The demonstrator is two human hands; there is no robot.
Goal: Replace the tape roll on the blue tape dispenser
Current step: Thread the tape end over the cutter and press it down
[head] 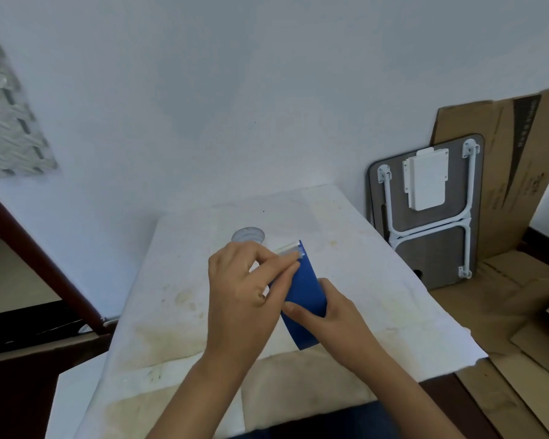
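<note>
**Q:** so what are the fingers doing here? can't quite read it.

**A:** the left hand is pinching thumb and forefinger nearly together at the far tip of the blue tape dispenser, right where a pale strip of clear tape is showing at its top edge. The other fingers are curling loosely against the dispenser's left side. The right hand is wrapping around the near end, thumb lying across the blue face, fingers hidden behind it, so a closed grip.

**Q:** and where's the dispenser sitting?

**A:** it's being held just above the white stained cloth covering the table, tilting with its far end up and left. Can't tell if the near corner is touching the cloth.

**Q:** any spare roll around?

**A:** a clear tape roll is lying flat on the cloth just beyond the left hand. Off to the right a folded table is leaning against flattened cardboard.
</note>
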